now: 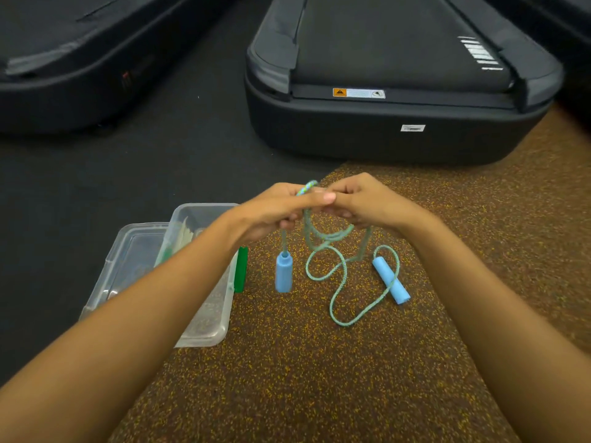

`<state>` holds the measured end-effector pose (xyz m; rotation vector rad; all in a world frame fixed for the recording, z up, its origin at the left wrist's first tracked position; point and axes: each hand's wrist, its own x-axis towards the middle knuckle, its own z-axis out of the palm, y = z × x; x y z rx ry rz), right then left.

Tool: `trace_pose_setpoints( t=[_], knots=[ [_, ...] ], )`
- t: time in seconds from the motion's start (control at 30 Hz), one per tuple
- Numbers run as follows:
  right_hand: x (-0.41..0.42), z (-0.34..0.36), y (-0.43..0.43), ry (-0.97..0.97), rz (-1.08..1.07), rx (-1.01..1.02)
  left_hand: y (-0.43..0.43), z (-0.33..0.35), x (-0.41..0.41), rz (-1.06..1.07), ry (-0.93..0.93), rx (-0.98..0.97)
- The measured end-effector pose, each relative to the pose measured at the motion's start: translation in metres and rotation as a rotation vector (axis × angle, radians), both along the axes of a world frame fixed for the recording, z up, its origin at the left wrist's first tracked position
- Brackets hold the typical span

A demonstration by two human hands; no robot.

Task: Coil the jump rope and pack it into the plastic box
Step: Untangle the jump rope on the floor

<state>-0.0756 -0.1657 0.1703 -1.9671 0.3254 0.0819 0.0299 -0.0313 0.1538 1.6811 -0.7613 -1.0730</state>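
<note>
1. The left hand [275, 207] and right hand [367, 203] are up together above the floor, fingertips touching, both curled tight around the mint-green braided jump rope [320, 239].
2. A short bend of cord pokes up above the knuckles. Below them a few loops hang bunched between the two palms.
3. From the left hand a straight run of cord drops to a light blue cylindrical foam handle [283, 274], which hangs upright with its lower end at or just above the floor; I can't tell if it touches.
4. The rest of the cord snakes loosely across the brown yellow-speckled rubber mat [319, 378] and ends at the second light blue handle [390, 280], lying flat and angled to the right of the loops.
5. The clear rectangular plastic box [208, 337] sits open on the mat's left edge, under the left forearm, well apart from the rope. Its contents are too blurred to name.
6. A green upright piece [240, 270] stands against the box's right wall.
7. Another clear plastic piece [128, 251], lid or tray, lies beside the box on the black flooring [160, 161].
8. At the mat's far edge is a dark treadmill base [383, 129], with another treadmill [64, 91] at far left.
</note>
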Motion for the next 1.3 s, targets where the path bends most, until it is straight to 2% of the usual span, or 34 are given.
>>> trace_pose_setpoints(
  t=[0.27, 0.37, 0.5, 0.6, 0.73, 1.0, 1.2, 1.3],
  knots=[
    [-0.012, -0.007, -0.012, -0.045, -0.055, 0.295, 0.004, 0.012, 0.014, 0.001, -0.086, 0.017],
    [-0.024, -0.012, -0.032, 0.002, -0.103, 0.249, 0.016, 0.009, 0.034, 0.198, -0.008, -0.075],
    [-0.045, -0.038, -0.058, 0.172, -0.134, 0.097, 0.036, 0.004, 0.063, 0.609, 0.161, -0.305],
    [-0.059, -0.058, -0.071, 0.288, -0.19, -0.031, 0.048, 0.001, 0.075, 0.739, 0.167, -0.355],
    [-0.049, -0.044, -0.06, 0.231, -0.228, -0.027, 0.045, -0.012, 0.064, 0.645, 0.122, -0.227],
    [-0.001, 0.026, 0.011, -0.063, -0.046, 0.063, 0.01, -0.004, 0.007, 0.243, 0.141, -0.004],
    [0.002, 0.044, 0.02, -0.196, -0.063, 0.128, 0.002, 0.005, -0.002, 0.133, 0.354, -0.13],
    [0.002, 0.036, 0.009, -0.182, -0.106, 0.112, 0.004, 0.005, 0.003, 0.179, 0.331, -0.161]
  ],
)
